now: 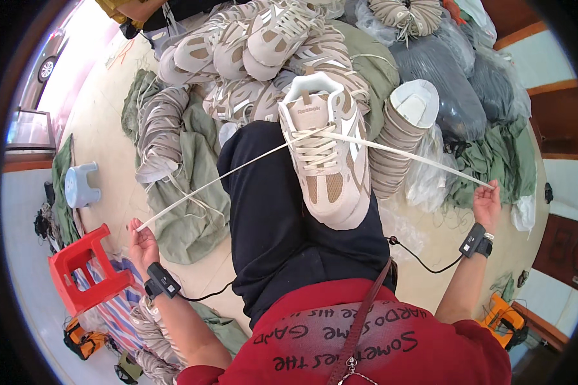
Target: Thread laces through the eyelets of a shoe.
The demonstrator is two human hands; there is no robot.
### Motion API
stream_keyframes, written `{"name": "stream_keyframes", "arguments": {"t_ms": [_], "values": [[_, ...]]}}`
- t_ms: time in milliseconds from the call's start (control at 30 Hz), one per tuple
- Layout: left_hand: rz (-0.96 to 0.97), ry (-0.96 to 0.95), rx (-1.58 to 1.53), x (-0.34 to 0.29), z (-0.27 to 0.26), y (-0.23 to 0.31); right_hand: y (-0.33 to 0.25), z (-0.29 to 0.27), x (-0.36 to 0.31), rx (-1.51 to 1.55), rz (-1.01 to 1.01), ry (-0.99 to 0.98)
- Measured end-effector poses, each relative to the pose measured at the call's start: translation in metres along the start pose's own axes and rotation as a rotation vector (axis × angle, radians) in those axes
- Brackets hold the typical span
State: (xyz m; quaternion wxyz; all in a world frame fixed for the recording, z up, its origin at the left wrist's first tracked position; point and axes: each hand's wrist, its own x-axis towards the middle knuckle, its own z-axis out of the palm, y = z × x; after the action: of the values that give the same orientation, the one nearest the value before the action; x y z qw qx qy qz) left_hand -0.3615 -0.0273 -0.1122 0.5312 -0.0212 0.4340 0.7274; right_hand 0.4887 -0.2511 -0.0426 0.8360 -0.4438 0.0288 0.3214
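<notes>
A beige and white sneaker point(332, 186) rests on my knee, its toe pointing back at me. Cream laces point(317, 153) run in crossed rows up its front. From the top of the lacing, one lace end stretches taut to each side. My left hand point(143, 244), far out at the left, is closed in a pinch on one end of the shoelace. Out to the right, my right hand point(487, 204) pinches the other end, held about as high as the shoe's middle.
Piled beige sneakers point(263, 48) lie beyond my knees. Stacked uppers point(160, 138) sit on green cloth point(196, 224) at left, with another stack point(398, 138) at right. Dark plastic bags point(440, 90) fill the far right. A red stool point(87, 276) and a blue stool point(82, 185) stand left.
</notes>
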Motion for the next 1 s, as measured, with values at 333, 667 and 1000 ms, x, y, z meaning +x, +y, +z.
{"name": "stream_keyframes", "arguments": {"t_ms": [333, 667, 1000], "values": [[-0.059, -0.265, 0.44, -0.051, 0.101, -0.086, 0.071, 0.145, -0.054, -0.608, -0.008, -0.333], [0.058, -0.511, 0.844, -0.13, 0.187, -0.153, 0.173, 0.267, -0.115, -0.834, 0.16, -0.904], [0.149, -0.639, 0.965, -0.143, 0.189, -0.161, 0.186, 0.279, -0.112, -0.837, 0.29, -0.879]]}}
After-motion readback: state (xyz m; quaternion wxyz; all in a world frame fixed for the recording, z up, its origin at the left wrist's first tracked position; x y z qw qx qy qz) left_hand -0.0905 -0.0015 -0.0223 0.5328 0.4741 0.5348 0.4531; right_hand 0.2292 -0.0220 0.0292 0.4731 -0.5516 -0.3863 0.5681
